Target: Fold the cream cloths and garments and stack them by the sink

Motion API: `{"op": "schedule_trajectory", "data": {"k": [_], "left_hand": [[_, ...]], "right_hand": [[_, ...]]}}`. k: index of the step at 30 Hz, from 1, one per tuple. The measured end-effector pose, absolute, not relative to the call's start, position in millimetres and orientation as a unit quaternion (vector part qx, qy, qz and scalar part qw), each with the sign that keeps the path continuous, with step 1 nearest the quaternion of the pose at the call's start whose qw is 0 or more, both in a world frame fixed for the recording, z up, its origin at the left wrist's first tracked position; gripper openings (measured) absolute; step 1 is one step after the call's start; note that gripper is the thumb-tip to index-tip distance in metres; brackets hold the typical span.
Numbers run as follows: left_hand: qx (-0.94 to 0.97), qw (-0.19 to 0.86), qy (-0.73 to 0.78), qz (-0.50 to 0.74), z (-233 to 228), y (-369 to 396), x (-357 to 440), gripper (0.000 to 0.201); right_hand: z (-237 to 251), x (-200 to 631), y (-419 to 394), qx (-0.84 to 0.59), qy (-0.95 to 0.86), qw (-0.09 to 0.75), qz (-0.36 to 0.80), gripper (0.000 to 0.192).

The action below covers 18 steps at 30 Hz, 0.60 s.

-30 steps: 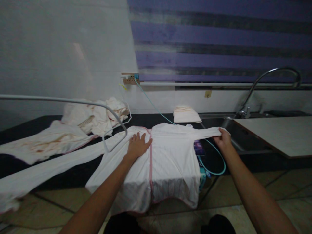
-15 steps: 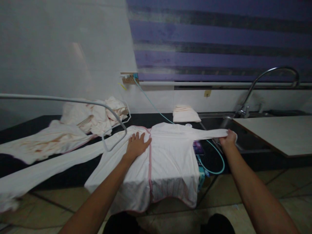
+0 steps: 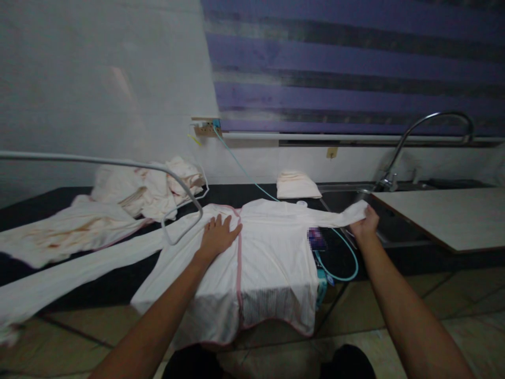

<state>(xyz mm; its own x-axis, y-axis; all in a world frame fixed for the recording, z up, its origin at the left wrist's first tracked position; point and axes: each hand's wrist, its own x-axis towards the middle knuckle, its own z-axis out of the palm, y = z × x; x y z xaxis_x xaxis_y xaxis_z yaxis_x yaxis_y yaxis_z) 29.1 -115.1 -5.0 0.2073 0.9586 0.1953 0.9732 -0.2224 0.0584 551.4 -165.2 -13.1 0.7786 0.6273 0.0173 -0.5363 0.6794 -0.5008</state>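
Observation:
A white long-sleeved shirt [image 3: 272, 252] with pink trim lies spread over the dark counter, its hem hanging past the front edge. My left hand [image 3: 219, 235] rests flat on its chest, left of the pink front seam, fingers spread. At the right, my right hand [image 3: 365, 221] is closed on the cuff end of one sleeve, which is raised a little near the sink. The other sleeve [image 3: 90, 268] stretches far to the left and droops over the counter edge. A grey bent tube [image 3: 181, 181] crosses above the shirt's left shoulder.
Rumpled stained white garments [image 3: 138, 189] lie at the back left. A folded cream cloth [image 3: 298, 185] sits by the wall. A phone-like screen [image 3: 316, 238] and a teal cable [image 3: 353, 263] are beside the shirt. At right are a sink, a curved faucet [image 3: 398, 142] and a pale board [image 3: 450, 216].
The sleeve in my right hand has gone from nearly straight to bent, its cuff end tilted upward. My left hand stays flat on the shirt. The view has shifted slightly.

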Motion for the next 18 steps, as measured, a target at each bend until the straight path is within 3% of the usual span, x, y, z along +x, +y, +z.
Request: {"op": "schedule_trajectory", "data": {"k": [9, 18], "left_hand": [[-0.769, 0.029, -0.631, -0.099, -1.2, -119.5, 32.9, 0.079], [-0.769, 0.027, -0.631, -0.100, -1.3, -120.0, 33.3, 0.080]], "right_hand": [[24.5, 510.6, -177.4, -0.207, -0.121, 0.881, 0.407, 0.024], [104.7, 448.9, -166.7, -0.170, -0.275, 0.836, 0.443, 0.025]]}}
